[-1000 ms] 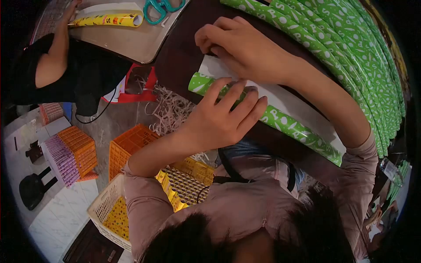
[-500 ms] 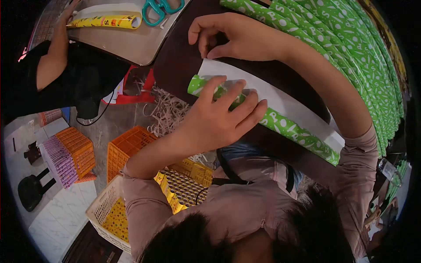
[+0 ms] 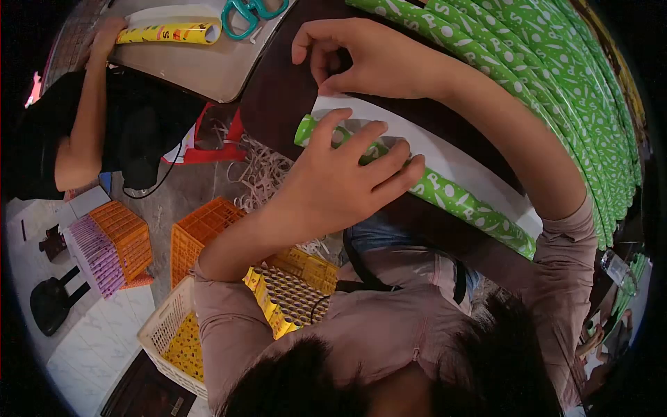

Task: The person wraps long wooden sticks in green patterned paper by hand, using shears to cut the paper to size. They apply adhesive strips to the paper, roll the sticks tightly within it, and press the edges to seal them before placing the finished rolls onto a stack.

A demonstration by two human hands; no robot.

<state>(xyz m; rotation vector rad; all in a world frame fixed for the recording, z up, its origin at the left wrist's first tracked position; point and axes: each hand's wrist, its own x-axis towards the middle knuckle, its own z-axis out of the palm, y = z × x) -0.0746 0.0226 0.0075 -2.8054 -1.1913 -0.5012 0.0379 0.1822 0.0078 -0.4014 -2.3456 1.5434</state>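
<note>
A green printed sheet with a white back lies partly rolled on the dark table, its rolled part a slim green tube (image 3: 462,205) and its white side (image 3: 445,149) lying flat behind. My left hand (image 3: 340,174) rests across the tube near its left end, fingers spread over it. Beyond it, my right hand (image 3: 361,59) is curled, with thumb and fingers pinched at the far left corner of the white sheet. Part of the tube is hidden under my left fingers.
Many green printed sheets (image 3: 535,90) are heaped at the right. A yellow roll (image 3: 170,33) and teal scissors (image 3: 243,19) lie on a board, beside another person's arm (image 3: 87,118). Orange crates (image 3: 198,233), a cream basket (image 3: 163,333) and yellow tubes (image 3: 285,299) stand lower left.
My left fingers have spread slightly on the tube. Both hands and the sheet stay nearly in place. The other person's arm has shifted near the yellow roll.
</note>
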